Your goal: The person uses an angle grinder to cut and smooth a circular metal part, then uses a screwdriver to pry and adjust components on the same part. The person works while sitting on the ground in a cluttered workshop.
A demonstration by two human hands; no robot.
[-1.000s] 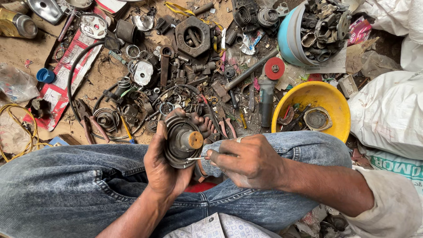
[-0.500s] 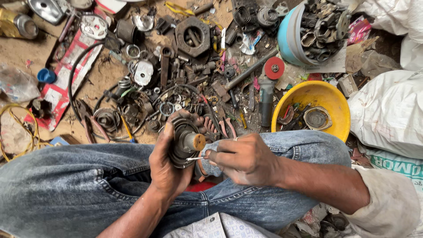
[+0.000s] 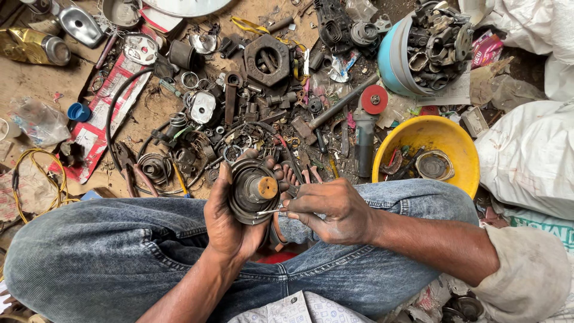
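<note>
Partly hidden, round metal part [image 3: 254, 191] gripped in left hand [image 3: 230, 221], right hand [image 3: 332, 210] pinching thin tool [image 3: 270, 211], tip obscured

We saw soft, even daylight with only faint shadows under the scrap beyond the fingers [image 3: 299, 206]. Mild glare sat on the white sacks [image 3: 526, 155] to their right. Focus was sharp throughout, with slight wide-angle stretch at the edges.
</note>
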